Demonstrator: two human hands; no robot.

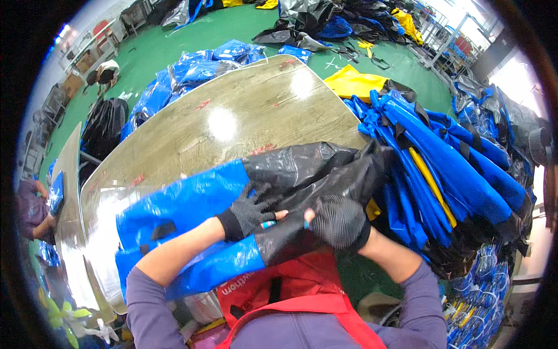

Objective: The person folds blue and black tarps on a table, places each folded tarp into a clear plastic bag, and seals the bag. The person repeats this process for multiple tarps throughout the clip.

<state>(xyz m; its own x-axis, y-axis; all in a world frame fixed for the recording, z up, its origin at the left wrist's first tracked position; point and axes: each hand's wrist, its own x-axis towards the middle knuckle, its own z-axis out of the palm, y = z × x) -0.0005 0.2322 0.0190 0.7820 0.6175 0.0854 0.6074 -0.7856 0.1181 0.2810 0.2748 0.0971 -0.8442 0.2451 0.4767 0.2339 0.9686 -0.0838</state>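
Green workshop flooring [232, 23] is seen around a worn wooden worktable [232, 116], with heaps of dark and blue material lying at the far end of the room; a large stack of blue and black waterproof garments [453, 168], with a yellow strip among them, is piled just to the right of the table; a yellow sheet [354, 81] lies beyond that stack; bundles of blue material [192, 70] are heaped on the floor past the table's left edge. A blue and black waterproof garment [192, 203] is spread across the near edge of the table, its blue legs pointing left and its black upper part crumpled toward the right. The left hand [250, 212], in a dark knitted glove with bare fingertips, is laid with fingers spread upon the black part, pressing rather than grasping; the right hand [340, 221], likewise gloved, is closed narrowly on a fold of the same black material. A red apron [308, 291] is worn below.
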